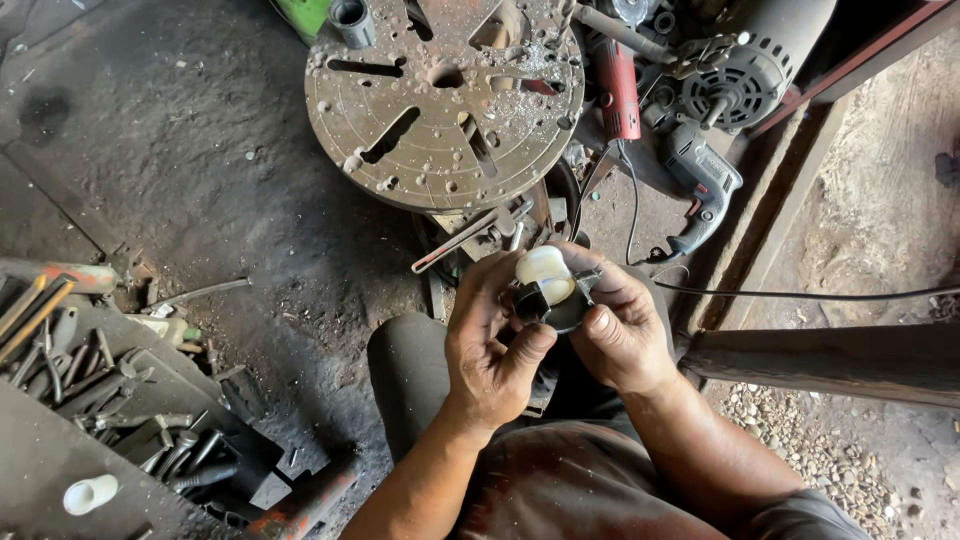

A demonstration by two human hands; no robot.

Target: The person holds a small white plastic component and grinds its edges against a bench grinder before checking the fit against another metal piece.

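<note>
Both hands meet at chest height over the lap, clamped together on one small assembly. Left hand [490, 345] grips a dark metal part [545, 305] from below, thumb pressed up against its side. Right hand [620, 335] closes on the same part from the other side, thumb on its lower rim, fingers curled behind. A cream plastic piece [545, 272] sits on top of the dark part, touching both sets of fingertips.

Step in hand, by the look of it: seating or turning the cream piece on the dark part w/ a two-handed pinch. Next move prob. calls for a firm hold by the left hand while the right works the piece; small, precise finger force, not arm travel.

Edges & room: just beyond the fingertips sits a round slotted metal plate [445, 100], w/ a clamp-like bracket [470, 235] very near the knuckles. Farther out, right of the plate: an electric drill [700, 190] and a motor [750, 65]. Far left of the left hand, a tray of bolts and tools [130, 400]. Right of the right hand, a dark steel beam [830, 360], fairly close. Open room is mostly toward the body and the dirt floor [200, 160] to the left.
</note>
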